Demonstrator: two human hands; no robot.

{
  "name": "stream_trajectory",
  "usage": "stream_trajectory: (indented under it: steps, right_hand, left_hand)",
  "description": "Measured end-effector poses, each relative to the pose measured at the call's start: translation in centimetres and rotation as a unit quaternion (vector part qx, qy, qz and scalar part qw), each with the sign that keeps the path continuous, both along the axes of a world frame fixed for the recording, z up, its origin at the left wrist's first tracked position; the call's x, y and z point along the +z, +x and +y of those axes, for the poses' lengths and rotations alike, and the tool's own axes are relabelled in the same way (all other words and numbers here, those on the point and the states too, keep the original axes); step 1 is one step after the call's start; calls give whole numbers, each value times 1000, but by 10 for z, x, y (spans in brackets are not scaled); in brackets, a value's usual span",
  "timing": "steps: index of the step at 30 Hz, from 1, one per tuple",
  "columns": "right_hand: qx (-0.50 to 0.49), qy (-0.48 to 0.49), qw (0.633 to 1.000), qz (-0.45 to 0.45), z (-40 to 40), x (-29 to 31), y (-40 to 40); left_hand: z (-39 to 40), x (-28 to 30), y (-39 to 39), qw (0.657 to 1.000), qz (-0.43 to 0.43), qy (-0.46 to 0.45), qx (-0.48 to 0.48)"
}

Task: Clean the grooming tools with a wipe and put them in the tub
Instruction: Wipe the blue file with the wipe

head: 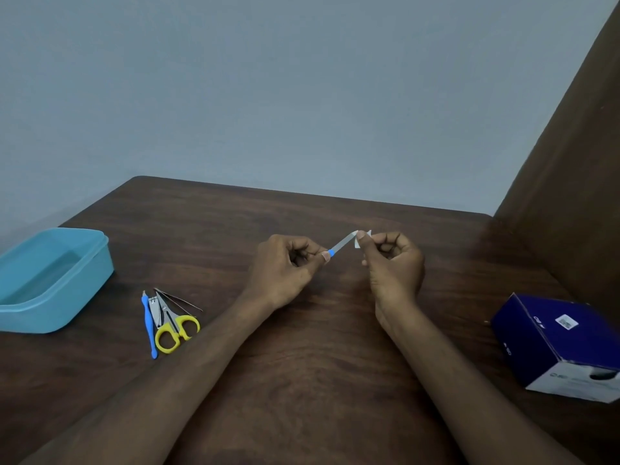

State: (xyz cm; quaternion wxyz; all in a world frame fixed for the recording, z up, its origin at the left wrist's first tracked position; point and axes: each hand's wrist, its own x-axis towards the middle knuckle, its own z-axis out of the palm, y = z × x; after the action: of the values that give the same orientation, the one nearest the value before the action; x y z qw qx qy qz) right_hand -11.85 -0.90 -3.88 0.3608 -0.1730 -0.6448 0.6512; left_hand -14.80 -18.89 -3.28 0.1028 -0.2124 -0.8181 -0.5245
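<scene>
On box [550,333], small unreadable white label [566,321].

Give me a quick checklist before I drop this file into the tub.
1. Left hand grips the nail file by its blue handle: ok.
2. Right hand pinches the wipe round the file's tip: ok.
3. File wiped clean along its whole length: cannot tell.
4. Blue tub open and lidless at far left: ok.
5. Way to the tub free of the scissors and other tools: ok.
</scene>
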Motion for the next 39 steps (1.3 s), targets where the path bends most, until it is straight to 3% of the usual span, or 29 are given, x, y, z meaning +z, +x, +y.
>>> stream_trajectory:
  steps: [5,9,25,32,39]
  right_hand:
    - [54,-5,998,45,-5,9,8]
    - [122,78,989,-2,-15,5,9]
    - [63,159,985,-34,-12,3,10]
    - [85,140,986,19,-15,7,12]
    - [38,221,974,-26,-16,7,13]
  left_hand:
    - [1,-1,-1,1000,-5,13,15]
    - [2,2,0,1000,5,20,11]
    - [1,2,0,999,21,-4,36]
    - [2,0,-1,999,25,-8,39]
    - [1,-2,-2,998,34,-20,48]
